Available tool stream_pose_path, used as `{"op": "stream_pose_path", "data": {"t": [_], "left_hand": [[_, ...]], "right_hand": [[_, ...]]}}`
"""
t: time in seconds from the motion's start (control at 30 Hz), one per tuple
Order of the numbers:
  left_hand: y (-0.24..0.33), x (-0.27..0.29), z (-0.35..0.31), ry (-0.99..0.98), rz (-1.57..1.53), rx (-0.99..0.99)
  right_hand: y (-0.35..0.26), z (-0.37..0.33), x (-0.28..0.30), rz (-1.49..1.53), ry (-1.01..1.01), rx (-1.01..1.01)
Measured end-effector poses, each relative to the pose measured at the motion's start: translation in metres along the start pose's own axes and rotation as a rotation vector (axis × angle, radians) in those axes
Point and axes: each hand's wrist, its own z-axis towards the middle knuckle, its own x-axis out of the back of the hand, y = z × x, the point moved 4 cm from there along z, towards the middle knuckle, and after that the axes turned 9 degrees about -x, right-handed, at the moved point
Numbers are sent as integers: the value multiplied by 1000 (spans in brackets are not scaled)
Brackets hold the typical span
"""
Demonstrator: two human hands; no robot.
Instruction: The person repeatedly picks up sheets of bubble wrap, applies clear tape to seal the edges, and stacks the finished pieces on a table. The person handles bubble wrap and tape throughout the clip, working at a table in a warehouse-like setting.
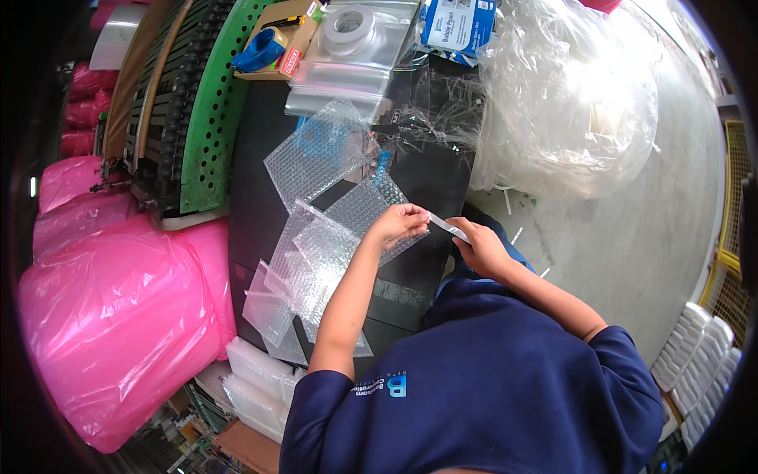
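Note:
My left hand [397, 225] is closed in a pinch on one end of a narrow white strip [447, 227]. The strip looks like a tape backing and runs slantwise to my right hand [480, 246], whose fingers close on its other end. Under my left hand lies a clear bubble wrap pouch [365, 207], its corner reaching out past my fingers. Several more bubble wrap pouches [316, 257] overlap on the black table [422, 178] left of my left forearm. One further bubble wrap pouch [316, 162] rests farther back.
Tape rolls [348, 25], a blue tape dispenser [260, 50] and a cardboard box [304, 33] are at the back. A large clear plastic bag [564, 103] bulges at the right. Pink plastic bags [126, 316] and a green perforated machine panel [215, 118] flank the left side.

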Motion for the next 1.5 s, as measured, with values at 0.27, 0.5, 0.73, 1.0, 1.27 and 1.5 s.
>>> {"op": "stream_pose_path", "data": {"t": [0.27, 0.5, 0.73, 1.0, 1.27, 1.5], "left_hand": [[44, 59, 2, 482, 605, -625], [49, 81, 13, 656, 930, -853], [50, 81, 21, 707, 960, -825], [54, 80, 23, 694, 979, -813], [54, 82, 24, 679, 974, -808], [51, 86, 26, 768, 1012, -833]], "right_hand": [[-19, -3, -17, 28, 38, -6], [0, -10, -72, -292, -307, -163], [10, 1, -81, -494, -371, -240], [10, 13, -84, -480, -360, -304], [1, 20, -82, -531, -411, -319], [10, 25, -88, -582, -409, -290]]}}
